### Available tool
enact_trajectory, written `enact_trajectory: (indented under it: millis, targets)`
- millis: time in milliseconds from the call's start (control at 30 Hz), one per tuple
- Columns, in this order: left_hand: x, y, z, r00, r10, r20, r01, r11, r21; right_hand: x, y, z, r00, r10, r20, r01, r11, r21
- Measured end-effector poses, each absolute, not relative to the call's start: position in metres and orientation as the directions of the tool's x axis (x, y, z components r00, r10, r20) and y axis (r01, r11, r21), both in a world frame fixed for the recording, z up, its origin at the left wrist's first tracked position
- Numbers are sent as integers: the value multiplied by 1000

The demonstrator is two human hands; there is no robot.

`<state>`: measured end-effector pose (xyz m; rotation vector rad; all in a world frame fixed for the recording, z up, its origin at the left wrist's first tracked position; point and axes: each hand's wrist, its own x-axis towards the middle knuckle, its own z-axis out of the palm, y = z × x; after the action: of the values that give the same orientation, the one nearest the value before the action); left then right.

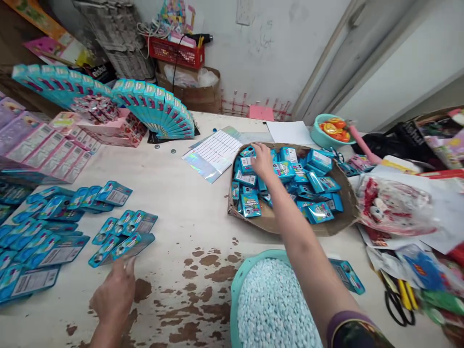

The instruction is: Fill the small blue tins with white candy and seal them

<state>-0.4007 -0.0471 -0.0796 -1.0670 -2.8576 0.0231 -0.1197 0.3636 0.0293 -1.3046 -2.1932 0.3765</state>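
My right hand [263, 162] reaches into a shallow cardboard tray [268, 228] heaped with small blue boxes; its fingers close round a small blue box [247, 165] at the tray's left side. Low on the left, my left hand [114, 290] is by the table, its fingers drawn together at the lower edge of a blue pack [133, 245]. Whether it grips that pack is unclear. This pack stands tilted in a small group with other blue packs [123, 222]. Below my right forearm, which partly covers it, is a turquoise basin [236, 295] full of pale blue pellets.
More blue packs [39, 241] stand in rows at the left. Fan-shaped blue displays [155, 108] and pink boxes [112, 126] are behind. Sheets with a printed grid [215, 152] lie left of the tray. Scissors [397, 299] and a plastic bag [398, 203] are at the right.
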Motion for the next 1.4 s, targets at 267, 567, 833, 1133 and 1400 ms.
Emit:
enact_trajectory:
  millis: [267, 567, 833, 1133, 1400]
  targets:
    - [-210, -8, -55, -58, 963, -264, 569, 249, 784, -1, 384, -5, -525, 851, 4, 801, 496, -335]
    - [-141, 33, -64, 22, 952, -306, 589, 235, 773, 89, 230, 89, -461, 856, 233, 625, 500, -600]
    - [-103, 29, -52, 119, 713, -691, -217, 698, 682, 240, -41, 30, 384, 914, -133, 242, -239, -941]
    - [-37, 33, -63, 287, 524, -802, -108, 849, 517, 264, -141, -55, 561, 709, -427, -114, -445, -888]
    - [97, 112, -23, 129, 889, -440, -455, 447, 770, 267, -141, -70, 624, 667, -408, -214, -356, -910]
